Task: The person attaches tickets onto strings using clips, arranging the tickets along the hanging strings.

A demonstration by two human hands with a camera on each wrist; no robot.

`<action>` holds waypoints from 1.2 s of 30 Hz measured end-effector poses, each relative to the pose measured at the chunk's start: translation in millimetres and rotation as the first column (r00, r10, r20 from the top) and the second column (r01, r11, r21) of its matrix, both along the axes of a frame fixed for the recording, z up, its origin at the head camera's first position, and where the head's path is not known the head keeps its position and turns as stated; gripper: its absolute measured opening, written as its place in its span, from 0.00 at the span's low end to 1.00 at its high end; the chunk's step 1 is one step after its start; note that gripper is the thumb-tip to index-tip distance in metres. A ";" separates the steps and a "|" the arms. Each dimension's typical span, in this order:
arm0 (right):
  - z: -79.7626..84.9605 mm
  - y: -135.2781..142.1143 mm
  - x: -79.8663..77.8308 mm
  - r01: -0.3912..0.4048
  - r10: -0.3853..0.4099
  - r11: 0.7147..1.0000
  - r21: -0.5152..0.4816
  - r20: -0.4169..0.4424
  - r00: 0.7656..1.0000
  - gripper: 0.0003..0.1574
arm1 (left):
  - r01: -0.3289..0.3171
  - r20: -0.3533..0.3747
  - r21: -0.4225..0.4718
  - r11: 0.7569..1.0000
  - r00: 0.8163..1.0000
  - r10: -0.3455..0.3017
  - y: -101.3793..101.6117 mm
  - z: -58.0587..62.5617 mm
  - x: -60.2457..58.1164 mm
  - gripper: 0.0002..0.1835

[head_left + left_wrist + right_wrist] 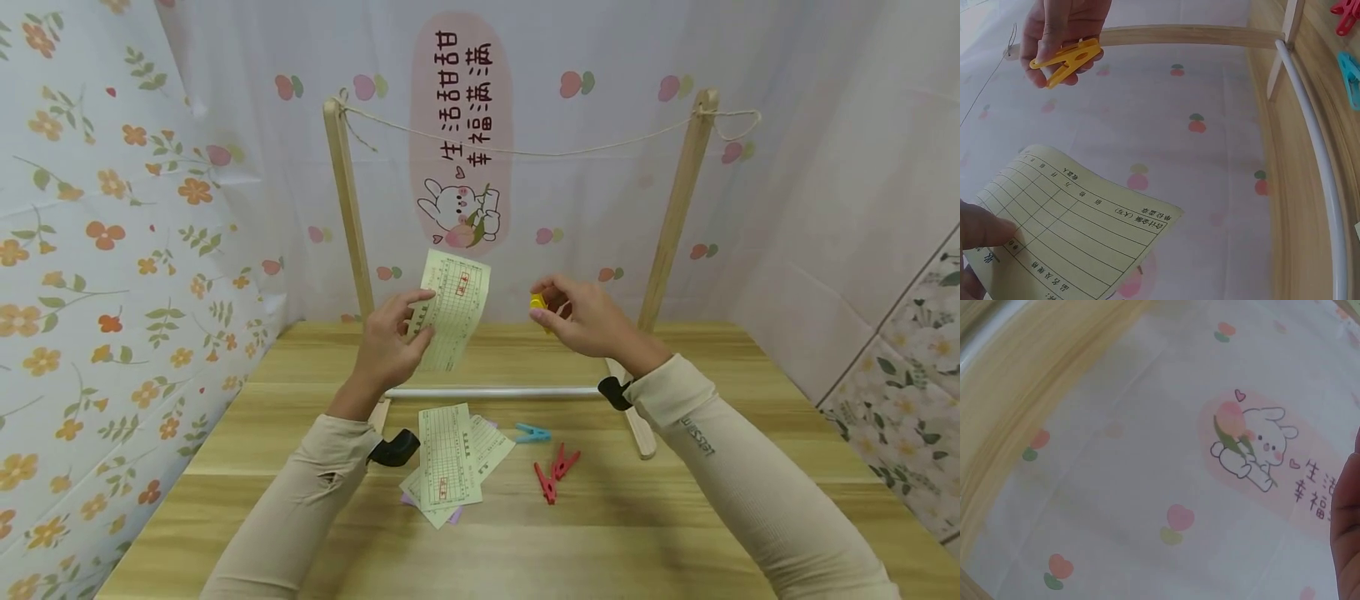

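One printed backdrop (622, 242), reading 生活甜甜甜 and 幸福满满满, hangs behind the back edge of the desk (750, 500). Loose slips (448, 454) lie well in from the desk's side edges; the uppermost has its long axis front to back. The left hand (392, 337) pinches a pale green slip (453, 308) above the desk, left of the back edge's midpoint. This slip's long axis is near vertical, top leaning slightly right; its print includes 合计金额 and 单位盖章. The right hand (588, 317) grips a yellow clip (1072, 60), right of that midpoint. In the left wrist view, its spread end points lower left.
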State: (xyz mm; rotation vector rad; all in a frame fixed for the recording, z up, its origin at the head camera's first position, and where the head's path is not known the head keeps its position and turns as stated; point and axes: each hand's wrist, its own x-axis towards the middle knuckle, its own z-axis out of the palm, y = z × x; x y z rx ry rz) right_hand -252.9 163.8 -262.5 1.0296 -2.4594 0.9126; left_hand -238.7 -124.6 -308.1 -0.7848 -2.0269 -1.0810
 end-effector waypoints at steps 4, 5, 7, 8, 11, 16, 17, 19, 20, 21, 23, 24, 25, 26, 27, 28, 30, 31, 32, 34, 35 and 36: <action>6.1 -3.0 -2.7 -0.011 0.011 1.000 -0.010 -0.002 1.000 0.17 | 0.021 0.000 0.025 0.999 1.000 -0.021 -1.0 2.6 -2.5 0.23; 7.5 -3.8 -3.2 -0.012 0.012 1.000 -0.012 -0.007 1.000 0.18 | 0.028 0.002 0.032 0.999 1.000 -0.028 -1.1 3.4 -3.2 0.24; 10.1 -5.5 -4.6 -0.013 0.013 1.000 -0.018 -0.022 1.000 0.20 | 0.040 0.007 0.045 0.998 0.999 -0.041 -1.3 5.2 -4.5 0.24; 11.7 -6.6 -4.8 -0.012 0.011 1.000 -0.020 -0.034 0.999 0.20 | 0.046 0.011 0.051 0.998 0.999 -0.046 -1.5 6.3 -5.2 0.24; 16.5 -9.9 -6.1 -0.007 0.005 1.000 -0.028 -0.059 0.998 0.22 | 0.055 0.014 0.066 0.996 0.998 -0.056 -2.0 10.0 -6.2 0.24; 25.4 -14.0 -7.9 -0.020 0.015 0.998 -0.065 -0.083 0.996 0.22 | 0.060 -0.008 0.071 0.996 0.998 -0.059 -2.7 15.5 -9.0 0.24; 27.3 -14.8 -8.2 -0.019 0.013 0.997 -0.072 -0.085 0.996 0.22 | 0.058 -0.013 0.070 0.996 0.998 -0.057 -2.6 16.6 -9.8 0.25; 31.0 -16.1 -9.3 -0.016 0.008 0.997 -0.082 -0.090 0.996 0.21 | 0.064 -0.013 0.077 0.995 0.998 -0.063 -2.4 19.4 -10.9 0.24; 32.8 -16.9 -9.8 -0.013 0.005 0.996 -0.084 -0.088 0.996 0.21 | 0.063 -0.010 0.082 0.995 0.998 -0.062 -2.3 20.6 -11.5 0.24; 34.5 -17.6 -10.4 -0.011 0.003 0.996 -0.087 -0.087 0.996 0.20 | 0.059 -0.009 0.087 0.994 0.998 -0.058 -2.1 21.9 -11.9 0.24; 37.6 -19.1 -12.0 -0.008 0.000 0.996 -0.093 -0.081 0.997 0.20 | 0.054 -0.001 0.096 0.994 0.999 -0.054 -2.1 24.6 -12.4 0.24; 39.0 -19.7 -12.9 -0.009 0.002 0.995 -0.098 -0.074 0.997 0.20 | 0.052 0.002 0.101 0.993 0.999 -0.053 -2.0 25.9 -12.5 0.24; 40.4 -20.5 -13.8 -0.008 0.002 0.995 -0.100 -0.069 0.998 0.20 | 0.049 0.003 0.107 0.993 0.999 -0.050 -2.0 27.3 -12.4 0.24; 42.0 -21.3 -14.8 -0.009 0.002 0.995 -0.101 -0.064 0.998 0.20 | 0.045 0.001 0.108 0.993 0.999 -0.045 -2.0 28.5 -12.8 0.24; 43.5 -22.1 -15.8 -0.010 0.004 0.994 -0.104 -0.060 0.998 0.20 | 0.042 0.000 0.111 0.993 0.999 -0.043 -2.1 29.6 -13.1 0.24; 45.1 -22.9 -16.7 -0.012 0.006 0.994 -0.106 -0.055 0.998 0.20 | 0.042 0.000 0.114 0.993 0.999 -0.042 -2.2 30.8 -13.6 0.24; 48.3 -24.5 -18.7 -0.010 0.005 0.995 -0.103 -0.046 0.999 0.21 | 0.032 -0.004 0.116 0.993 0.999 -0.031 -2.2 33.0 -14.0 0.24; 50.0 -25.3 -19.6 -0.009 0.005 0.995 -0.101 -0.042 0.999 0.21 | 0.030 -0.007 0.119 0.992 1.000 -0.029 -2.3 34.0 -14.4 0.24; 51.8 -26.1 -20.5 -0.010 0.007 0.995 -0.101 -0.036 0.999 0.22 | 0.029 -0.010 0.122 0.992 1.000 -0.028 -2.5 34.9 -15.1 0.23; 55.4 -27.4 -22.2 -0.008 0.006 0.995 -0.101 -0.027 1.000 0.22 | 0.035 -0.018 0.131 0.991 0.999 -0.032 -2.6 37.4 -15.6 0.24; 57.1 -27.9 -23.1 -0.005 0.003 0.995 -0.101 -0.022 1.000 0.22 | 0.037 -0.023 0.132 0.991 0.999 -0.034 -2.7 38.7 -15.6 0.24; 59.1 -28.5 -23.8 -0.004 0.002 0.995 -0.104 -0.019 1.000 0.22 | 0.043 -0.026 0.136 0.990 0.999 -0.039 -2.8 39.8 -16.2 0.24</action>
